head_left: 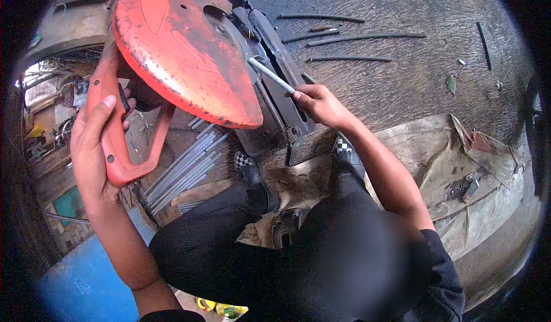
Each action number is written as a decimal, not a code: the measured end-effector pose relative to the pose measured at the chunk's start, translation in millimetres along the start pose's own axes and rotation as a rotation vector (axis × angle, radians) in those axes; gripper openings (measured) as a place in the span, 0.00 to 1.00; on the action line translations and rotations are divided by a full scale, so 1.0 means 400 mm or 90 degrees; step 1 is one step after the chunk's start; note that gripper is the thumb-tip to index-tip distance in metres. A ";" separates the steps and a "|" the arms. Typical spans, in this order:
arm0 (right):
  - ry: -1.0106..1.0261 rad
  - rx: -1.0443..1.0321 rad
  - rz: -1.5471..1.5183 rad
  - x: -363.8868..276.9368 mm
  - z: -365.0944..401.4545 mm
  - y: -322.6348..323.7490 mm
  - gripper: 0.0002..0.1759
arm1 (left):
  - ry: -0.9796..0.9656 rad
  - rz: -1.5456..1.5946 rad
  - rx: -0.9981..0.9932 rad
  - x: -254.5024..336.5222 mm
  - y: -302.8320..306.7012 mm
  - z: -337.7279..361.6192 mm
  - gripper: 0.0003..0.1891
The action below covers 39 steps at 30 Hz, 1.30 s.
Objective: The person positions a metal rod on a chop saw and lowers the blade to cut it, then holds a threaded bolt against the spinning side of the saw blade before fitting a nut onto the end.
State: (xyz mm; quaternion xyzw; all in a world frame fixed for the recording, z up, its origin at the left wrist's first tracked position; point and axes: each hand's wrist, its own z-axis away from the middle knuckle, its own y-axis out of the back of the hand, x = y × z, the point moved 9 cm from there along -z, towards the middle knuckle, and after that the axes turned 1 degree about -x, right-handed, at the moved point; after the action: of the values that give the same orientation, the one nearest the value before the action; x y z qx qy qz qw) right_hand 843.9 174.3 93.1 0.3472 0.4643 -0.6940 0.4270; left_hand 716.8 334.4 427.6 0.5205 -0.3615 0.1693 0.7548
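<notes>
A red chop saw with a scuffed blade guard (183, 52) fills the upper left of the head view. My left hand (94, 133) is wrapped round its red D-shaped handle (112, 144), the fingers by a black trigger (124, 97). Between the fingers of my right hand (324, 105) is a grey metal rod (270, 75). The rod's far end lies at the saw, just right of the guard. Most of the blade is hidden under the guard. Below sits the saw's dark metal base (275, 101).
Several grey rods (186, 164) lie bundled beneath the handle. Several dark rods (367, 39) are scattered on the rough ground beyond the saw. A dirty cloth sheet (419, 167) spreads to the right, with a lighter-like item (470, 190) on it. A blue panel (92, 276) is lower left.
</notes>
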 end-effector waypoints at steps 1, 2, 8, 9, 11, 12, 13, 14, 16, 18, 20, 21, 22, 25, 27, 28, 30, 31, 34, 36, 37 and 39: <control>0.000 0.000 0.000 0.021 -0.010 -0.003 0.15 | 0.003 0.011 0.005 -0.001 0.001 0.001 0.22; 0.061 0.020 0.087 0.018 -0.021 0.001 0.15 | 0.006 0.022 0.010 -0.002 0.002 0.001 0.22; 0.144 0.105 0.238 -0.023 -0.009 0.006 0.12 | 0.010 0.006 0.055 0.000 0.011 0.006 0.22; 0.124 0.108 0.249 -0.022 -0.008 0.008 0.11 | 0.009 0.007 0.055 0.003 0.007 0.007 0.22; 0.155 0.121 0.285 -0.046 0.002 0.007 0.10 | 0.000 0.012 0.039 0.009 -0.002 0.007 0.22; 0.187 0.134 0.319 -0.065 0.009 0.005 0.10 | 0.000 0.013 0.040 0.007 0.004 0.006 0.22; 0.188 0.133 0.319 -0.072 0.013 0.002 0.10 | 0.003 0.013 0.016 0.003 0.005 0.001 0.22; 0.195 0.150 0.332 -0.082 0.021 0.001 0.10 | 0.007 0.013 -0.007 -0.001 0.001 -0.001 0.22; 0.202 0.167 0.343 -0.083 0.024 0.003 0.11 | 0.010 0.017 -0.005 -0.002 0.000 -0.001 0.22; 0.243 0.172 0.362 -0.074 0.021 0.001 0.14 | 0.014 0.021 -0.002 -0.004 0.001 -0.001 0.22; 0.286 0.191 0.374 -0.062 0.015 0.001 0.16 | 0.004 0.017 -0.008 -0.003 0.003 -0.003 0.22; 0.329 0.211 0.387 -0.067 0.020 0.001 0.17 | 0.004 0.017 -0.008 -0.007 0.007 -0.006 0.22; 0.329 0.210 0.386 -0.068 0.023 -0.001 0.17 | 0.010 0.016 -0.001 -0.015 0.015 -0.009 0.22; 0.292 0.221 0.413 -0.069 0.032 -0.004 0.20 | 0.018 0.018 0.032 0.000 0.000 0.005 0.22; 0.295 0.230 0.440 -0.078 0.042 -0.003 0.22 | 0.020 0.023 0.057 0.002 0.006 0.010 0.21; 0.295 0.231 0.439 -0.083 0.045 0.002 0.22 | 0.013 0.012 0.028 -0.002 0.009 0.004 0.21; 0.200 0.227 0.332 -0.059 0.039 0.035 0.19 | 0.006 0.002 -0.001 -0.002 0.004 -0.002 0.21; 0.200 0.226 0.331 -0.062 0.039 0.042 0.19 | 0.011 -0.013 -0.008 -0.002 0.002 -0.002 0.20; 0.139 0.108 0.120 -0.021 0.004 0.046 0.22 | 0.012 -0.023 -0.017 -0.007 0.005 -0.002 0.21; 0.075 0.068 0.044 0.009 -0.005 0.042 0.20 | 0.004 -0.019 -0.022 -0.006 0.002 -0.002 0.21; 0.011 0.029 -0.031 0.025 -0.008 0.030 0.19 | 0.003 -0.003 -0.008 -0.004 0.001 0.000 0.21; -0.009 0.012 -0.029 0.010 -0.001 0.008 0.18 | 0.001 0.013 0.008 -0.001 -0.002 0.003 0.21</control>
State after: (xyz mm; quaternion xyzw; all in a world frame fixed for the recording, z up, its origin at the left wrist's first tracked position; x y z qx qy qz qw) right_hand 845.2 173.1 88.2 0.3358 0.4628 -0.7099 0.4112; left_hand 716.5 332.9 427.2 0.5213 -0.3651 0.1799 0.7501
